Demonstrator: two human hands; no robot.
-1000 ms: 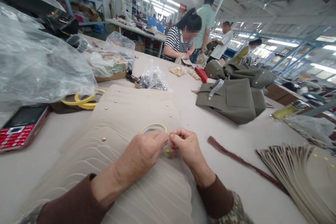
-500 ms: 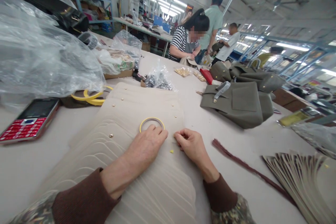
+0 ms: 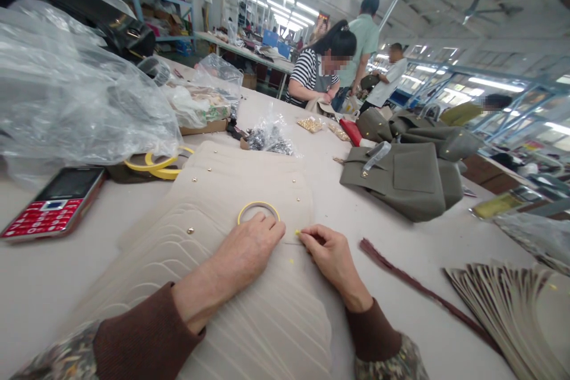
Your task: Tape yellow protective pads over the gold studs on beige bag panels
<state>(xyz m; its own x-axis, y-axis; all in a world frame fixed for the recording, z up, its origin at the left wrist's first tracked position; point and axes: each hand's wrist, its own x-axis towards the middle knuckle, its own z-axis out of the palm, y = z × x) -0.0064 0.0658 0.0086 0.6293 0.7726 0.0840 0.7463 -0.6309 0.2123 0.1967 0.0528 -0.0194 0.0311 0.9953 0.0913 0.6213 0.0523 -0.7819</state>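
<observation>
Beige leather panels (image 3: 249,169) lie fanned out in overlapping layers before me, with small gold studs on several of them. My left hand (image 3: 249,249) rests on the panels, its fingers closed on the near rim of a yellow-edged roll of tape (image 3: 239,214). Just to its right, my right hand (image 3: 327,252) pinches a small yellow piece of tape (image 3: 297,232) between thumb and forefinger, at the panels' right side. Another tiny yellow scrap (image 3: 291,261) lies on the layers between the hands. The left fingertips are partly hidden.
Left are a red-keyed phone (image 3: 56,205), yellow tape rolls (image 3: 162,167) and plastic bags (image 3: 84,89). Olive-grey bags (image 3: 396,175), a maroon bundle of cord (image 3: 423,288) and fanned strips (image 3: 507,303) lie right. A co-worker (image 3: 312,74) is bent over the table's far end.
A yellow piece of tape now shows at my right fingertips, where none was plainly visible before. My right hand has shifted slightly; the left keeps its place on the roll.
</observation>
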